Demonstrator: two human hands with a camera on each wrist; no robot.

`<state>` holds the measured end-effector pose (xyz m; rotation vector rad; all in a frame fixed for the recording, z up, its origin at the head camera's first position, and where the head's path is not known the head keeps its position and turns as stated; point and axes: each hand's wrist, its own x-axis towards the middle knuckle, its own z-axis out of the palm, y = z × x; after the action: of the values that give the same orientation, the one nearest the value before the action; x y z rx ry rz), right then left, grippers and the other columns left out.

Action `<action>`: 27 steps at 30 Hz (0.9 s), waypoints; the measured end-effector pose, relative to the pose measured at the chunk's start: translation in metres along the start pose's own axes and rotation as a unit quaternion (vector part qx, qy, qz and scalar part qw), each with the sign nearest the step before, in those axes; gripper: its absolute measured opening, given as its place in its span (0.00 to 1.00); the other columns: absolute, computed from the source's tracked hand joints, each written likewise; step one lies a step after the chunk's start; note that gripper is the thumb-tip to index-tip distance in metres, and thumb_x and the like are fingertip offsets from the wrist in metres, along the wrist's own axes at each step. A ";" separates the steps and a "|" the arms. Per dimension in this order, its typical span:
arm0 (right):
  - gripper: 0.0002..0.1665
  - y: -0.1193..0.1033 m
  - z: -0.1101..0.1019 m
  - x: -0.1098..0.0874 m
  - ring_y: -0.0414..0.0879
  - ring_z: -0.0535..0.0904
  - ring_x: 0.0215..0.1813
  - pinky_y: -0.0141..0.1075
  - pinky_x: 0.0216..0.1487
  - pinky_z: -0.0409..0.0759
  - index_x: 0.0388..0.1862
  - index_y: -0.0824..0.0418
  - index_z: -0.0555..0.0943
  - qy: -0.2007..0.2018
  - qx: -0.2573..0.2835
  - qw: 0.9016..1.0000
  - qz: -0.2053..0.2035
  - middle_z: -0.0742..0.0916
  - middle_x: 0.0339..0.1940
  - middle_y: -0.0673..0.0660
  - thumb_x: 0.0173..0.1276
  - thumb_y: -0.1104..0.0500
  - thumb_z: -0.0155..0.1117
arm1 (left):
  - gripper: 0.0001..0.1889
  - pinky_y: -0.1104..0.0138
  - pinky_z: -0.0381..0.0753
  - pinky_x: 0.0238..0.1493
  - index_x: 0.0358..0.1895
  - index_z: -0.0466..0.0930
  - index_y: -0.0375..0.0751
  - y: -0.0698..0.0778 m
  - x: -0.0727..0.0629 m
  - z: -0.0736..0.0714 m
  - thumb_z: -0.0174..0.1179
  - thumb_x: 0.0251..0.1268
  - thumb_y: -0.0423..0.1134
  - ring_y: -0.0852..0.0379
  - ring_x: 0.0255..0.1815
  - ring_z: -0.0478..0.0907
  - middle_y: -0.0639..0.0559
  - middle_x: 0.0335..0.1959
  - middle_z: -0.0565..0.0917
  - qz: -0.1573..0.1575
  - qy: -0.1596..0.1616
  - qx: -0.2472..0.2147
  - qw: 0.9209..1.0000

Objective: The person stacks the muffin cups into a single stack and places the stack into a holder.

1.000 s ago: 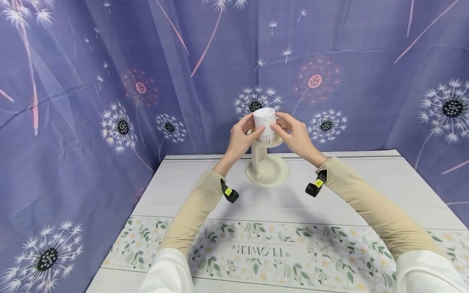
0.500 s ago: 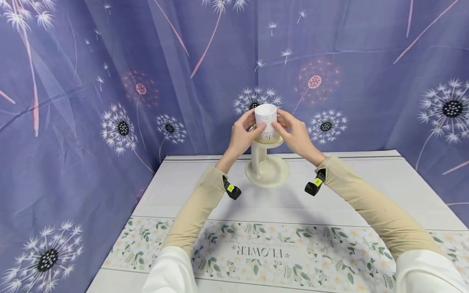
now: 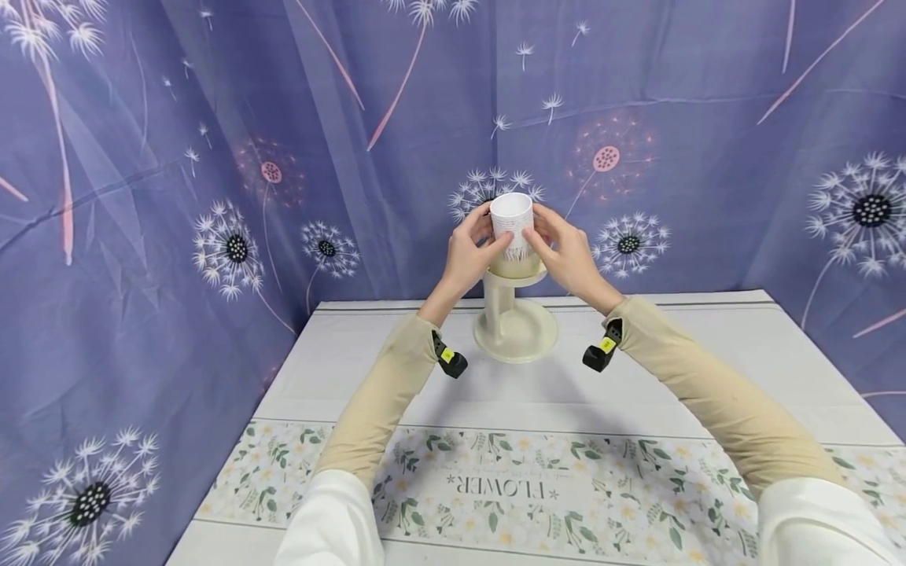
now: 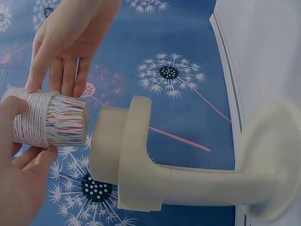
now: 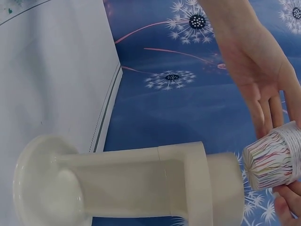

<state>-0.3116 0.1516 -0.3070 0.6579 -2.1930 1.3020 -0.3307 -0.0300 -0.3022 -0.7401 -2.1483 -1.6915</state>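
A stack of nested white paper cups (image 3: 512,224) with coloured streaks near the bottom is held upright, open end up, in the head view. My left hand (image 3: 469,255) grips its left side and my right hand (image 3: 569,253) its right side, thumbs on the near face. Below stands a cream cup holder (image 3: 531,334) with a round base, an upright post and a ring-like top. In the left wrist view, a small gap parts the lowest cup's streaked bottom (image 4: 68,120) from the holder's short cylinder (image 4: 106,146). The right wrist view shows the same gap.
The holder stands toward the back of a table with a white cloth (image 3: 396,393), which has a printed flower band (image 3: 510,487) nearer me. A purple-blue dandelion curtain (image 3: 396,196) hangs close behind the holder and along both sides.
Both hands have raised the stack a little, so more of the holder's top cylinder shows beneath it. The holder has stayed in place.
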 end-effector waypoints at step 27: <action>0.31 0.022 0.006 0.002 0.63 0.71 0.67 0.56 0.69 0.64 0.72 0.61 0.65 -0.009 -0.085 0.996 0.034 0.78 0.65 0.65 0.74 0.56 0.56 | 0.33 0.60 0.71 0.67 0.71 0.61 0.34 0.004 0.000 0.009 0.62 0.63 0.28 0.45 0.68 0.70 0.36 0.67 0.71 -0.034 -0.006 -0.004 0.999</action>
<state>-0.3278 0.1550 -0.3222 0.5346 -2.3278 1.1296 -0.3275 -0.0204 -0.3012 -0.6877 -2.2009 -1.7344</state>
